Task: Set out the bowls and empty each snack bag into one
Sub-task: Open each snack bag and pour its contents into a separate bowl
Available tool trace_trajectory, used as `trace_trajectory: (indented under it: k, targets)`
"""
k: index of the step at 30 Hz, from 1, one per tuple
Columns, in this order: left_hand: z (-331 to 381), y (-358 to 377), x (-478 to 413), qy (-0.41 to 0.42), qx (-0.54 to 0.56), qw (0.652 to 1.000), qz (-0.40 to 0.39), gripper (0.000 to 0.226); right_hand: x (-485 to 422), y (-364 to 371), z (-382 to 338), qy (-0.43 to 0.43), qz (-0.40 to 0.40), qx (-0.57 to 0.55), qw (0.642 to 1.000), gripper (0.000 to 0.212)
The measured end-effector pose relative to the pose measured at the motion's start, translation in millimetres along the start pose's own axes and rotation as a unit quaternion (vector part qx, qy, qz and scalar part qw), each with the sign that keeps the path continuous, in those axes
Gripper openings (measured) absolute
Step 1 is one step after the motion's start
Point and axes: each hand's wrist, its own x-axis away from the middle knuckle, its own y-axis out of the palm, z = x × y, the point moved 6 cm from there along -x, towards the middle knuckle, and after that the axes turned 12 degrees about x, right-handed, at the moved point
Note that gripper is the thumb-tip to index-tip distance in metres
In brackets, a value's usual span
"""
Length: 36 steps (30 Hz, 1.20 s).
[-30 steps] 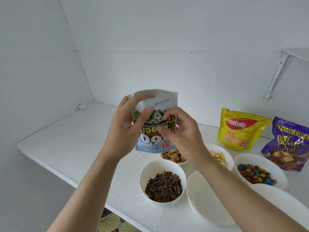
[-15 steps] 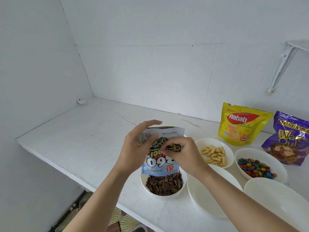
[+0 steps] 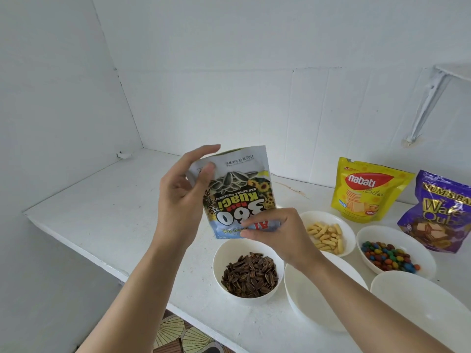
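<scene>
- We hold the sunflower seed bag [image 3: 242,189] upside down, its mouth just above the bowl of sunflower seeds [image 3: 218,263].
- Our left hand [image 3: 178,200] pinches the bag's corner at 10 o'clock, thumb on the printed front.
- Our right hand [image 3: 277,233] pinches its lower edge at 5 o'clock.
- At the seed bowl's 3 o'clock, an empty white bowl [image 3: 305,296] sits on the counter [image 3: 114,212]; the Nabati bag [image 3: 367,189] stands at 1 o'clock.
</scene>
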Motion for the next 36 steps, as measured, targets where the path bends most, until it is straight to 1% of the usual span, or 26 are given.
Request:
trace_trajectory:
  k: [2, 5, 7, 9, 11, 13, 15, 17, 19, 22, 23, 24, 26, 30, 33, 36]
  targets:
    - [-4, -11, 5, 0.0, 0.038, 0.997, 0.061, 0.027, -1, -3, -2, 0.001, 0.017, -0.016, 1.0, 0.017]
    - [-17, -31, 19, -0.019, 0.101, 0.98, 0.169, 0.025, -3, -9, 0, 0.042, 0.063, -0.1, 0.992, 0.02]
    - [-28, -46, 29, -0.04, 0.096, 0.972, 0.211, 0.024, -1, -8, 0, 0.063, 0.084, -0.124, 0.987, 0.019]
    - [-36, -60, 37, -0.065, 0.047, 0.975, 0.207, 0.022, 0, -6, 4, 0.087, 0.115, -0.142, 0.979, 0.019]
    - [-42, -68, 43, -0.108, -0.004, 0.979, 0.175, 0.019, 2, -7, 9, 0.103, 0.146, -0.158, 0.971, 0.022]
    - [-46, -72, 49, -0.158, -0.061, 0.977, 0.127, 0.029, 1, -5, 13, 0.109, 0.154, -0.166, 0.968, 0.022]
    - [-49, -74, 56, -0.221, -0.113, 0.966, 0.077, 0.035, -1, -2, 18, 0.125, 0.136, -0.191, 0.964, 0.017]
    - [-51, -78, 62, -0.27, -0.146, 0.951, 0.045, 0.039, -4, 2, 20, 0.144, 0.097, -0.186, 0.967, 0.014]
    - [-51, -83, 69, -0.288, -0.153, 0.944, 0.044, 0.045, -5, 6, 18, 0.156, 0.025, -0.171, 0.972, 0.022]
    - [-48, -90, 79, -0.269, -0.141, 0.948, 0.099, 0.046, 1, 20, 16, 0.189, -0.121, -0.175, 0.959, 0.053]
    - [-46, -92, 83, -0.26, -0.138, 0.949, 0.118, 0.046, 3, 24, 15, 0.192, -0.145, -0.178, 0.954, 0.058]
    - [-45, -93, 87, -0.252, -0.133, 0.949, 0.132, 0.047, 4, 26, 14, 0.19, -0.149, -0.186, 0.952, 0.059]
    - [-45, -95, 97, -0.249, -0.114, 0.95, 0.149, 0.051, 2, 28, 12, 0.178, -0.118, -0.195, 0.957, 0.052]
    - [-44, -96, 117, -0.272, -0.09, 0.947, 0.148, 0.067, -1, 31, 10, 0.16, -0.022, -0.158, 0.974, 0.033]
    - [-42, -98, 133, -0.291, -0.096, 0.941, 0.145, 0.08, 0, 45, 10, 0.164, -0.002, -0.188, 0.969, 0.027]
    - [-35, -105, 146, -0.301, -0.107, 0.932, 0.173, 0.088, 3, 66, 3, 0.178, -0.007, -0.257, 0.95, 0.026]
